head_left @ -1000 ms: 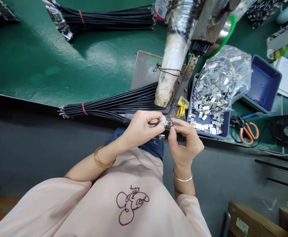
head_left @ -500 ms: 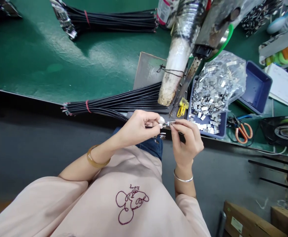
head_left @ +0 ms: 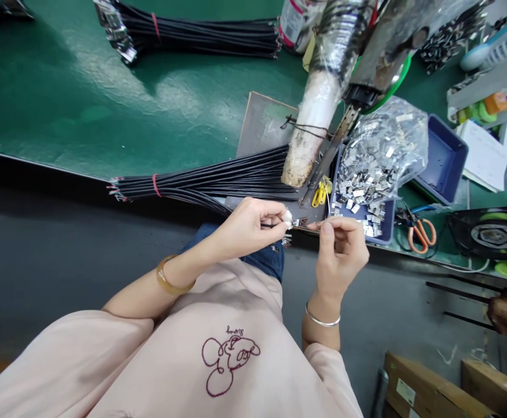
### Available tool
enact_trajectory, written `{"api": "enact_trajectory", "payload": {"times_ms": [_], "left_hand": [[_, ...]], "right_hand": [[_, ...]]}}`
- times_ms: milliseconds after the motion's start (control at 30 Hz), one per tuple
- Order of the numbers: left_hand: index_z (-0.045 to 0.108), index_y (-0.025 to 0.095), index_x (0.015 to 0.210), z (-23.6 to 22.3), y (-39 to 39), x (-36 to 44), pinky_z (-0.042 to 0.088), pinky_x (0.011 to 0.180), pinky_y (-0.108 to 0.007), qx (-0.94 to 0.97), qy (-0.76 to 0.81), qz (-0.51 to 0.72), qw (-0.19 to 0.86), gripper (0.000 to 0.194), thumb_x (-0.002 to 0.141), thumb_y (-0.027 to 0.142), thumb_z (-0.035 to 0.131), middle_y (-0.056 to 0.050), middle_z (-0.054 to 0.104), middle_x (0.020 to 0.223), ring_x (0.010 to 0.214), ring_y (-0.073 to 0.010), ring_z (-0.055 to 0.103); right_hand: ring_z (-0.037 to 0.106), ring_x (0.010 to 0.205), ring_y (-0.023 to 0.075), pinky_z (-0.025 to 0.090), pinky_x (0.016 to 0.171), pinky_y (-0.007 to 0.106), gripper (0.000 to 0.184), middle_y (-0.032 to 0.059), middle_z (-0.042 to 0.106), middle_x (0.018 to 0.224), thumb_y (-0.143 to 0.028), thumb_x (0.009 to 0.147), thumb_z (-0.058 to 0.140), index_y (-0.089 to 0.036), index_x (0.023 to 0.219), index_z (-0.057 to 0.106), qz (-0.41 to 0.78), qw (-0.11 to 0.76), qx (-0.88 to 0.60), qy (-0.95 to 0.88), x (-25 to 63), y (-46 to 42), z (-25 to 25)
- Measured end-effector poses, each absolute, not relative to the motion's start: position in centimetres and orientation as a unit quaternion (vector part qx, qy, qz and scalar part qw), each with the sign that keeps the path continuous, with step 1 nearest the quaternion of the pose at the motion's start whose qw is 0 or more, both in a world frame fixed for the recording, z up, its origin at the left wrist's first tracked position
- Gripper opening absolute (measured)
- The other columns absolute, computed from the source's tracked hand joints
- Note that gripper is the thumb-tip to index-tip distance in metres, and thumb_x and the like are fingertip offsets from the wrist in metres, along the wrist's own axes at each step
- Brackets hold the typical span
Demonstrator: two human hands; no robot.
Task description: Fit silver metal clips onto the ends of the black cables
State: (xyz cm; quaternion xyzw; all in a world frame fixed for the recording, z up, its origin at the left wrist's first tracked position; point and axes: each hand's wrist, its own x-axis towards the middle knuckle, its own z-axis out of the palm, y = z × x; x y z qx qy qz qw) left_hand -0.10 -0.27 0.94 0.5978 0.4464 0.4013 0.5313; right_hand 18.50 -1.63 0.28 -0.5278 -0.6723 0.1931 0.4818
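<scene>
My left hand, with white covers on its fingertips, pinches a black cable near its end. A small metal connector sticks out to the right of those fingertips. My right hand is just right of the connector, thumb and fingers pressed together. Whatever lies in that pinch is too small to make out. Behind both hands a bundle of black cables, tied with a red band, lies along the table edge. Some small metal ends show below my left fingertips.
A white-tipped, plastic-wrapped tube and a soldering-iron-like metal tool slant down over a grey board. On the right are a blue tray of metal connectors, orange-handled scissors and an unfilled blue tray.
My right hand has moved a little to the right, away from the connector, and its fingers have drawn together. My left hand still pinches the cable. The view has shifted slightly.
</scene>
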Motion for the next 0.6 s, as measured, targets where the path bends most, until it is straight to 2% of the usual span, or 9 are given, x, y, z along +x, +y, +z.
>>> {"api": "enact_trajectory", "payload": {"times_ms": [67, 300, 400, 600], "left_hand": [[0.061, 0.013, 0.069, 0.9, -0.2, 0.0, 0.026, 0.050, -0.020, 0.597, 0.450, 0.407, 0.525, 0.014, 0.082, 0.016, 0.058, 0.005, 0.044, 0.055, 0.052, -0.0059, 0.034], [0.057, 0.013, 0.066, 1.0, 0.0, -0.4, 0.029, 0.050, -0.021, 0.604, 0.431, 0.384, 0.550, 0.024, 0.088, 0.020, 0.053, 0.003, 0.049, 0.055, 0.051, -0.0069, 0.040], [0.055, 0.013, 0.067, 1.1, 0.2, -0.8, 0.029, 0.051, -0.021, 0.617, 0.407, 0.363, 0.567, 0.027, 0.091, 0.024, 0.052, 0.004, 0.046, 0.056, 0.053, -0.0072, 0.039], [0.059, 0.012, 0.068, 0.9, 0.6, -1.1, 0.030, 0.054, -0.022, 0.655, 0.390, 0.335, 0.554, 0.026, 0.090, 0.024, 0.053, 0.002, 0.044, 0.061, 0.059, -0.0080, 0.036]], "right_hand": [[0.066, 0.077, 0.0134, 0.056, 0.066, 0.027, 0.002, -0.0002, 0.065, 0.084, -0.020, 0.092, 0.066, -0.022, 0.091, 0.066, 0.185, 0.486, -0.525, -0.673, 18.7, -1.8, 0.6], [0.067, 0.081, 0.0120, 0.057, 0.071, 0.025, 0.023, 0.0000, 0.071, 0.090, -0.010, 0.087, 0.071, -0.025, 0.104, 0.071, 0.108, 0.435, -0.470, -0.761, 17.6, -2.0, -0.1], [0.067, 0.080, 0.0120, 0.057, 0.072, 0.026, 0.021, -0.0002, 0.071, 0.089, -0.012, 0.088, 0.071, -0.026, 0.104, 0.071, 0.100, 0.427, -0.456, -0.775, 17.5, -1.8, -0.5], [0.065, 0.081, 0.0126, 0.055, 0.071, 0.026, 0.011, -0.0001, 0.068, 0.087, -0.013, 0.093, 0.063, -0.023, 0.096, 0.067, 0.184, 0.418, -0.459, -0.762, 18.1, -1.5, -0.6]]}}
